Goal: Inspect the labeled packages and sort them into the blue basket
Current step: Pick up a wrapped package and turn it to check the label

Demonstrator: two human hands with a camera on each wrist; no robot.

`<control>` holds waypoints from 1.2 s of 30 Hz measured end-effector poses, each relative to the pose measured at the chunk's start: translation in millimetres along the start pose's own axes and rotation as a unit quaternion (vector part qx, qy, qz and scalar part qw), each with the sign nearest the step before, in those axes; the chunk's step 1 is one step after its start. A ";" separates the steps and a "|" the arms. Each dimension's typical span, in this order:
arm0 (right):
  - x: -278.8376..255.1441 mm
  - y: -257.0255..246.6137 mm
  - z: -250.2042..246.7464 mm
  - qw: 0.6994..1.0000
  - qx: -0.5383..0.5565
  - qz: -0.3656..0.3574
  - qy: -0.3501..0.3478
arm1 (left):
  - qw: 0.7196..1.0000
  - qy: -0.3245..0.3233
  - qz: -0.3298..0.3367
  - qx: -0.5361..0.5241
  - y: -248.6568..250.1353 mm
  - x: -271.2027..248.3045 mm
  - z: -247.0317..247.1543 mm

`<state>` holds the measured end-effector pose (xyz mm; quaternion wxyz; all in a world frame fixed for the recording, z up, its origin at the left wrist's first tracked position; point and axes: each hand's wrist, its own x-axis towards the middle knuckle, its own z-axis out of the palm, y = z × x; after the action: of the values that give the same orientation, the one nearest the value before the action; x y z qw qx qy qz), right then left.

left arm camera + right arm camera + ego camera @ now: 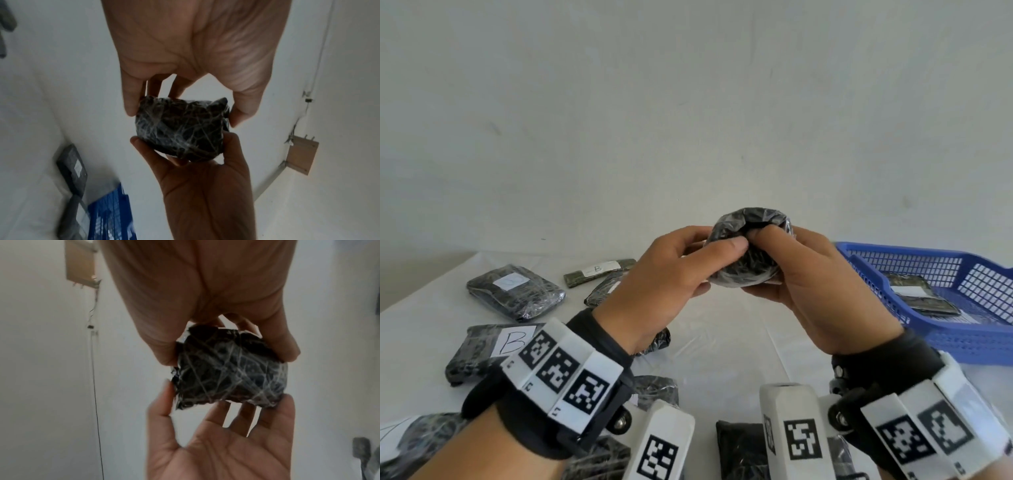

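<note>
Left hand and right hand fingers clamped on one black plastic-wrapped package, held mid-frame above the desk; blue basket at right.

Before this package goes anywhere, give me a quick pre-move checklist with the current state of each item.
1. Held package secure: ok. The left hand and right hand both grip it, fingers curled round its ends.
2. Package clear of the table: ok, it is held up in the air.
3. Label on the held package read: cannot tell. No view shows a label on it; only dark crinkled wrap is visible.
4. Blue basket within sight on the right: ok.
5. Room in the basket: ok. One labeled package lies in it, with bare floor beside it.
6. Packages left to sort: not ok, several remain, including one marked B.
</note>
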<state>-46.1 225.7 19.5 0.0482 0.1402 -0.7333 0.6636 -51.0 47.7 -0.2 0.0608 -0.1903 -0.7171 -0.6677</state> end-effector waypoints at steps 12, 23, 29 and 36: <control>5.0 9.9 -6.8 0.998 0.002 -0.011 -0.055 | 0.999 0.046 -0.013 -0.019 -4.9 3.9 -3.7; 3.8 6.8 -12.9 0.998 0.013 0.001 -0.062 | 0.999 0.025 0.010 0.021 -5.1 3.7 -4.9; 4.5 5.2 -13.2 0.999 -0.019 -0.020 -0.038 | 1.000 0.014 0.003 -0.001 -1.8 3.2 -5.2; 6.4 11.9 -13.3 0.993 -0.072 -0.090 -0.008 | 0.999 -0.008 0.028 0.023 -6.0 3.6 -8.1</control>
<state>-56.9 238.9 11.2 0.1123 0.2069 -0.7641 0.6006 -57.7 40.2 -3.7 0.0781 -0.2138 -0.7274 -0.6473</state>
